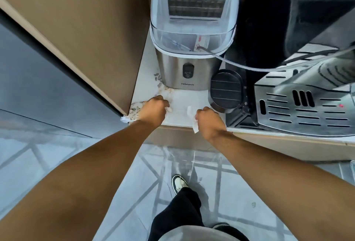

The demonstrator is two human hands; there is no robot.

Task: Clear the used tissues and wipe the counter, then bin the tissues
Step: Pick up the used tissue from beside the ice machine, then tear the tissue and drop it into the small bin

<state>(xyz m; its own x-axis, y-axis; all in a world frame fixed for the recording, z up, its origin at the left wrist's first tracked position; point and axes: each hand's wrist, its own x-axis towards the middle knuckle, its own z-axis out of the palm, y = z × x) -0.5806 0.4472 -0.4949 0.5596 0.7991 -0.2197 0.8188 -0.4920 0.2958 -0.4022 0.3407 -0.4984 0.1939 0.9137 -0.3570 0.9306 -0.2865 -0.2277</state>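
At the counter's (178, 102) front edge, the right hand (208, 123) was fisted tight around a white tissue (192, 117) hanging past that edge, while the left hand (153, 109), near the left corner, curled closed on another scrap (169, 109).

A kitchen: an ice maker (192, 35) and a steel coffee machine (307, 104) stand on a white bench (178, 112) above a tiled floor (134, 183).

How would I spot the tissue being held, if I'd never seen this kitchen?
Find the steel ice maker on the white counter. In front of it, near the counter's edge, the right hand is closed on a crumpled white tissue. It is the only soft white scrap poking out above and below a fist.
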